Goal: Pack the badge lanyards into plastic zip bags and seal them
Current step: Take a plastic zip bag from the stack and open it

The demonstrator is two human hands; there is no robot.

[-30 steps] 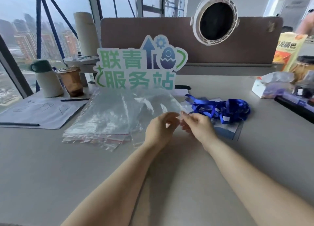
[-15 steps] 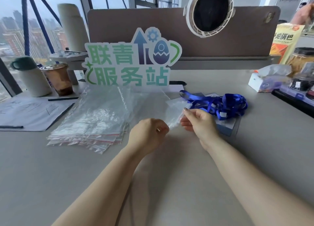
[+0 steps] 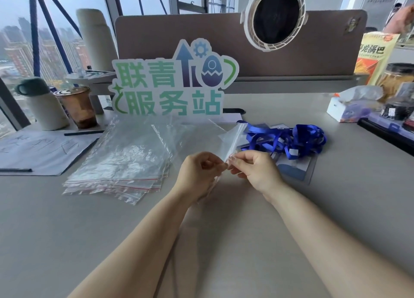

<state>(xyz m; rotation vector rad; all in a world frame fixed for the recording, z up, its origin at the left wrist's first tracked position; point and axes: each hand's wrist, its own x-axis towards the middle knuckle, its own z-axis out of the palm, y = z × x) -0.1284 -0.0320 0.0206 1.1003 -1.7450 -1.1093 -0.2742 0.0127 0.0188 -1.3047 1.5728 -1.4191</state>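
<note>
Pinching one clear plastic zip bag [image 3: 229, 140] between both hands, head view. The left hand [image 3: 199, 174] and the right hand [image 3: 255, 170] meet at the bag's near edge, with thumbs and fingers curled onto the film and the fingertips almost touching. The bag is lifted off the pale grey surface [image 3: 336, 208]. It rises from the hands, tilted up and away, with its zip strip along the right edge. A little loose film hangs below the left hand.

The tangled pile of blue ribbon lanyards [image 3: 289, 140] lies on the surface just right of the held bag and outside it. It rests partly on a blue-and-white badge card in a clear sleeve [image 3: 293, 171], which sits beside the right hand.

A fanned stack of clear zip bags with red seal lines [image 3: 121, 163] lies flat to the left of the left hand, near it. Whether it touches the hand cannot be told.

Behind the stack stands a white cut-out sign with green and blue characters [image 3: 170, 89], upright against a brown desk partition [image 3: 179, 35]. A round white fan [image 3: 274, 17] sits on top of the partition.

At far left are a white sheet of paper with pencil marks [image 3: 40, 149], a black pen [image 3: 83, 133], a clear cup of brown drink [image 3: 78, 109] and a white flask with a green lid [image 3: 44, 109]. At far right is a white tissue box [image 3: 349, 109].
</note>
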